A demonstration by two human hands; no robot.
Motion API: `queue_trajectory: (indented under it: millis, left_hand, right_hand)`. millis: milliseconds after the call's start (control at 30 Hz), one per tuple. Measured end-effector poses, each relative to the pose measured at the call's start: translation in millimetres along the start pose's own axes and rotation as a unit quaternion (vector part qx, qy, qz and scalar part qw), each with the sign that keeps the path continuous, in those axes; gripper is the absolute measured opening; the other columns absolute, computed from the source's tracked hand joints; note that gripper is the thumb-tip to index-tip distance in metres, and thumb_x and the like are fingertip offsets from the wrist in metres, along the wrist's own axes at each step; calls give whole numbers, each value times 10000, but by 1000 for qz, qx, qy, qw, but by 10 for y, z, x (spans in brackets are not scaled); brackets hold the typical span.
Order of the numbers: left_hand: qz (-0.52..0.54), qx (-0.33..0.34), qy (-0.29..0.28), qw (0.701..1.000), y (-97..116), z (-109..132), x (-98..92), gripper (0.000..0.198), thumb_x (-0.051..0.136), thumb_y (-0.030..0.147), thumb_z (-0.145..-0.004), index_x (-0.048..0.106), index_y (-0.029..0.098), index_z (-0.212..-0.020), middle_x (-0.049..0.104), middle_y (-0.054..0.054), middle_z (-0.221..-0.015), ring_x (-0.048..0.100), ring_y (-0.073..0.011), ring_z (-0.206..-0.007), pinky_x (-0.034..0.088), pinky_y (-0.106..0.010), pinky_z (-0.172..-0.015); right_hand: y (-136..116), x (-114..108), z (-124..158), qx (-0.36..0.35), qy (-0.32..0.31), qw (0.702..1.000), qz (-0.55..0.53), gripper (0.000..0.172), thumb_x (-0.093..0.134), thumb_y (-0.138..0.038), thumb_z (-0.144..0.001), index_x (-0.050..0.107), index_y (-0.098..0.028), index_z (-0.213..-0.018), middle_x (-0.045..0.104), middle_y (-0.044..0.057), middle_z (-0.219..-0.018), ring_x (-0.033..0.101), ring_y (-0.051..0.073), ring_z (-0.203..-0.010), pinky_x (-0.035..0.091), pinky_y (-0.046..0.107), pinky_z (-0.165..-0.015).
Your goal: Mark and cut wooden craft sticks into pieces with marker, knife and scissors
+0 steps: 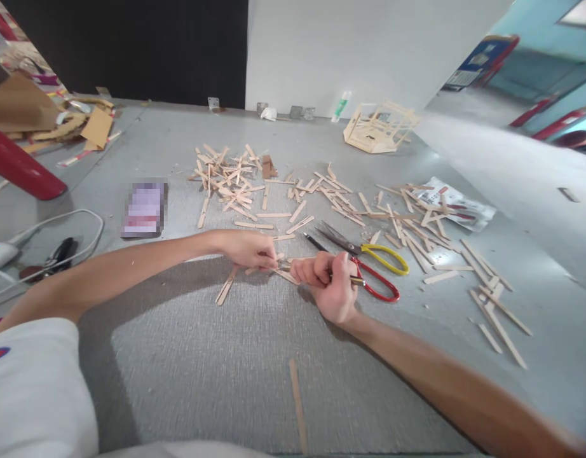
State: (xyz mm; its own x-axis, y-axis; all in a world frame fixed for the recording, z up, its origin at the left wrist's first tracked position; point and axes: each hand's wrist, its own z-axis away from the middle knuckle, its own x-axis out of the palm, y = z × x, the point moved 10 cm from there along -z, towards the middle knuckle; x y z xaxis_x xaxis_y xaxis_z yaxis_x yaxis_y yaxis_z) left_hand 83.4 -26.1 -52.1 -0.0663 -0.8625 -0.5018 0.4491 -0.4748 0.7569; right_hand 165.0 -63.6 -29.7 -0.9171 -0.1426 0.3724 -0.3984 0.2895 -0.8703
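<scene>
My left hand (255,249) is closed in a pinch at the middle of the grey table, on the end of a small wooden stick. Just right of it, my right hand (328,283) is wrapped round a thin pen-like tool (356,280), its tip pointing left toward the pinched fingers. Light wooden sticks (226,286) lie under and beside both hands. Close behind my right hand are scissors (386,259) with one yellow and one red handle, and a black pen (314,242). What the tip touches is too small to tell.
Loose wooden sticks (231,178) are heaped beyond my hands and to the right. A phone (144,210) and white cable lie left. A stick frame (381,128) and glue tube (341,107) stand at the back. One stick (297,404) lies near the front edge.
</scene>
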Motion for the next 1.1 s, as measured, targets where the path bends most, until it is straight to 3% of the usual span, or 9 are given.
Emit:
queue_trajectory:
  millis: [733, 867, 1100]
  left_hand:
    - [3, 47, 26, 999, 51, 19, -33, 302, 543, 189, -894, 506, 185, -594, 493, 53, -459, 437, -82, -386, 327, -212, -503]
    - [-14, 37, 27, 999, -20, -15, -41, 305, 543, 217, -916, 517, 188, -613, 460, 65, -432, 440, -87, -372, 325, -208, -498]
    - [-24, 22, 9, 999, -45, -35, -29, 308, 511, 232, -950, 522, 182, -647, 537, 41, -503, 494, -86, -415, 354, -196, -498]
  right_hand:
    - [59, 64, 54, -7, -28, 999, 30, 677, 520, -675, -990, 306, -242, -517, 230, -76, -473, 234, 112, -435, 299, 334, -528]
    - [58, 50, 12, -9, -37, 999, 23, 660, 506, -664, -1003, 314, -241, -534, 236, -78, -469, 250, 117, -441, 308, 337, -541]
    - [71, 15, -4, 0, -37, 999, 13, 642, 487, -661, -1008, 301, -251, -550, 222, -81, -468, 226, 123, -446, 279, 325, -523]
